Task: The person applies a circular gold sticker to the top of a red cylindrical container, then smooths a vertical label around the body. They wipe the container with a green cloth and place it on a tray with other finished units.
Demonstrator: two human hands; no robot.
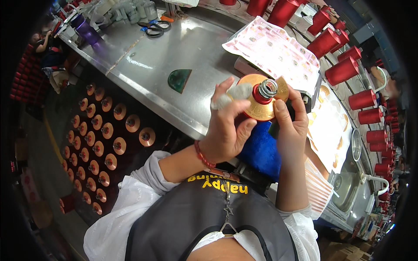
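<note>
A red bottle with a bare silver threaded neck [267, 88] stands in front of me, its mouth toward me. A round gold label [261, 112] covers its shoulder around the neck. My right hand [291, 115] pinches a raised flap of this label between thumb and fingers, right of the neck. My left hand [227, 126] is at the bottle's left side, fingers spread, with white covers on some fingertips. One covered fingertip lies over the label and is blurred by motion. The left thumb is near the lower rim of the shoulder. Most of the bottle's body is hidden.
Blue cloth [261, 150] lies below the bottle. A green scraper [179, 81] and black scissors [156, 28] rest on the metal table [152, 56]. Printed label sheets [274, 48] lie beyond. Red bottles [342, 71] line the right; several gold-topped bottles [98, 148] stand lower left.
</note>
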